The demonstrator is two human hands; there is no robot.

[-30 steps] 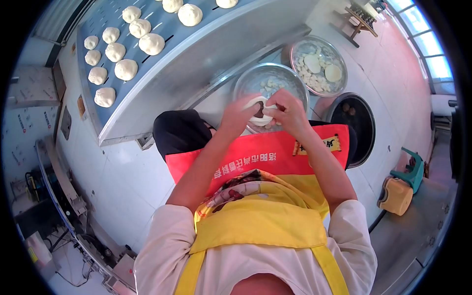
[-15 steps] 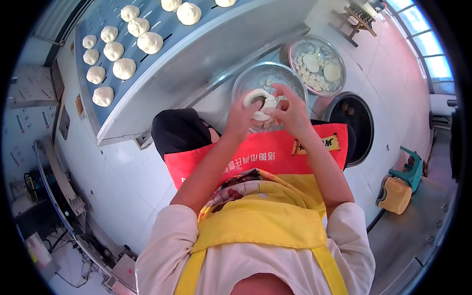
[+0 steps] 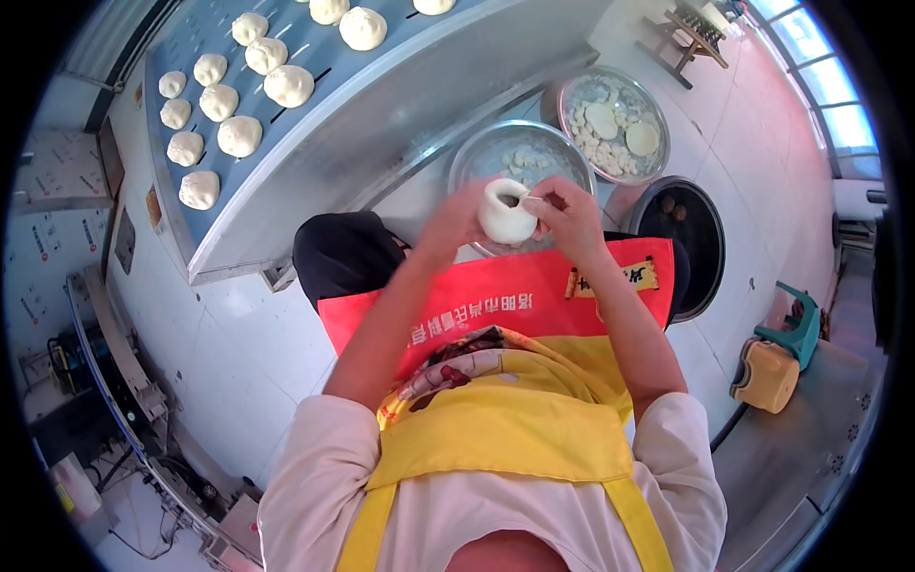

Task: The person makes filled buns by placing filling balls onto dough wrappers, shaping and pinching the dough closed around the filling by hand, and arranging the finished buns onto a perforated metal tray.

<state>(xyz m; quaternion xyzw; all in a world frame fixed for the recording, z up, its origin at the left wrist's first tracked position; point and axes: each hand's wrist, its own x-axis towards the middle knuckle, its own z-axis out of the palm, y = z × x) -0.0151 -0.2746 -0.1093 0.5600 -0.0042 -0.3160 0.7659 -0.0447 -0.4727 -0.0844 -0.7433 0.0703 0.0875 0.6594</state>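
Above the near steel basin (image 3: 464,164), my two hands hold a filled dough bun (image 3: 508,219). It is shaped like a small pot, its top open around a dark filling. My left hand (image 3: 456,225), smeared by motion, cups the bun's left side. My right hand (image 3: 570,217) has its thumb and fingers closed on the rim at the right. Small dough pieces (image 3: 527,160) lie in the basin below.
A second steel basin (image 3: 658,164) holds dough lumps and flat rounds. Right of it stands a black tub (image 3: 703,272) with dark balls. Finished buns (image 3: 239,136) sit on the blue slotted surface (image 3: 315,38). A green stool (image 3: 803,329) and a tan box (image 3: 765,377) are at right.
The dough has gone from a wide, loose ring around the filling to a taller pot shape with a narrower opening. My left hand has shifted down and left; my right fingers now pinch the rim.
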